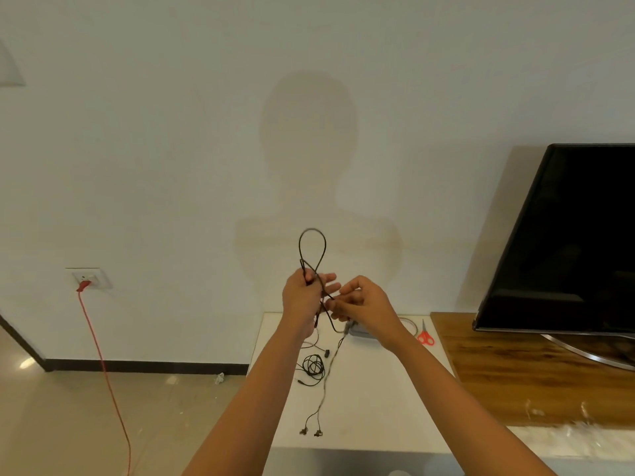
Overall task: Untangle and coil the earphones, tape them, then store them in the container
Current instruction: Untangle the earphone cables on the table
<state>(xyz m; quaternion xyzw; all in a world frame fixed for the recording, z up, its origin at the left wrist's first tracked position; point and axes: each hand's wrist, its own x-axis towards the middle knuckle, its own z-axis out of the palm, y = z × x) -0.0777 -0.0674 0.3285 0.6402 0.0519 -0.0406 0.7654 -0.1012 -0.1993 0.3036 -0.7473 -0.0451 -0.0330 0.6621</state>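
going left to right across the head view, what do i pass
wall socket with red plug → left hand, gripping the black earphones → right hand, pinching them → red scissors → television

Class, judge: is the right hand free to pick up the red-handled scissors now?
Probably not yet: the right hand pinches the black earphone cable. The red-handled scissors lie unobstructed on the white table.

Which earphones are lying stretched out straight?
The pale-corded earphones on the white table, buds near its front edge. The black bundle beside them is bunched up; the looped pair is held up off the table.
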